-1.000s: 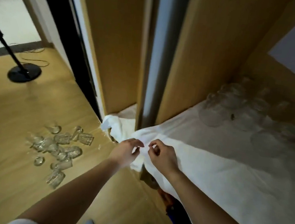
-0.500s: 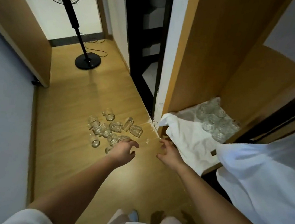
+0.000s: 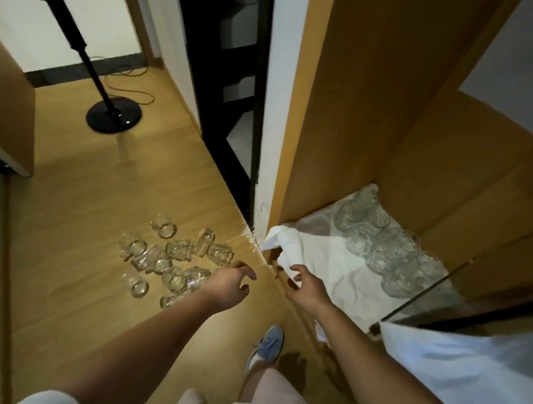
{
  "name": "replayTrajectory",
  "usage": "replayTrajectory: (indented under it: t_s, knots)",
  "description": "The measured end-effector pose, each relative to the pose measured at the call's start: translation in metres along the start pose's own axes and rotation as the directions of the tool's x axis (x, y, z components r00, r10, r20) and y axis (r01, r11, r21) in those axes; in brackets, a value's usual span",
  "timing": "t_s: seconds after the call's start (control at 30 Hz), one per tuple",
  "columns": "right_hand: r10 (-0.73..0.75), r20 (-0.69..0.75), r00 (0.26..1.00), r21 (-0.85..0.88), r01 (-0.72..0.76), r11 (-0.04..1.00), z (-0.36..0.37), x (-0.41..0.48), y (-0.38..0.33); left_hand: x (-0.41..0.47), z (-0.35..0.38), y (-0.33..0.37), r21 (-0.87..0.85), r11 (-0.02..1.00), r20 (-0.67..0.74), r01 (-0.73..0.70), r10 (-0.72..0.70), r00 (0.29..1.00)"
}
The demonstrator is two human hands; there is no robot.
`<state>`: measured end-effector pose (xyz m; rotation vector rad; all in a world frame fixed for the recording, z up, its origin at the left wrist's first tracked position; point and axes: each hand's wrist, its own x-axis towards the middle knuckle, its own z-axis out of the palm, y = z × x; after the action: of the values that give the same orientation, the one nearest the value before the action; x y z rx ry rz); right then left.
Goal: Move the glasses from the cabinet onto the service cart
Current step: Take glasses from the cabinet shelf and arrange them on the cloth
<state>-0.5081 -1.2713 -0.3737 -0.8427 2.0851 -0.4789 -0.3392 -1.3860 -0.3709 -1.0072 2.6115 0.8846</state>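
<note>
Hands, left and right, hover empty beside cabinet glasses.

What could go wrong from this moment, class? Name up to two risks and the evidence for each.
1. The glasses on the floor lie scattered beside the left hand and near the shoe; a step could kick or crush them.
2. The right hand is at the white cloth under the cabinet glasses; tugging it could topple them.
</note>
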Motion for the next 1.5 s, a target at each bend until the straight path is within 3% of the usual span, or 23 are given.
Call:
replayTrajectory:
  t_s: [0.3,0.53,0.7,0.87,1.13,1.33,1.5]
  knots:
    - [0.132,-0.135,0.982,0.081,-0.121,0.989,-0.106,0.099,-0.005,0.154,-0.060,0.053,0.012,0.992,0.040,-0.122,0.122,0.992]
    - [0.324,-0.240,0.915,0.264,-0.260,0.929,-0.136,0.131,0.023,0.239,-0.061,0.078,0.114,0.955,0.270,-0.275,0.237,0.933]
    - [0.522,-0.336,0.784,0.441,-0.359,0.822,-0.151,0.140,0.050,0.305,-0.057,0.102,0.105,0.881,0.426,-0.462,0.380,0.821]
    - [0.685,-0.332,0.648,0.611,-0.405,0.680,-0.152,0.141,0.069,0.346,-0.059,0.138,0.131,0.798,0.563,-0.588,0.428,0.707]
    - [0.757,-0.476,0.446,0.706,-0.320,0.632,-0.147,0.146,0.112,0.389,0.002,0.176,0.139,0.705,0.605,-0.695,0.495,0.624]
    - [0.768,-0.448,0.457,0.661,-0.409,0.629,-0.136,0.173,0.165,0.403,0.060,0.184,0.098,0.656,0.631,-0.748,0.541,0.557]
    - [0.749,-0.459,0.477,0.632,-0.416,0.653,-0.126,0.200,0.199,0.427,0.094,0.181,0.123,0.730,0.608,-0.672,0.479,0.632]
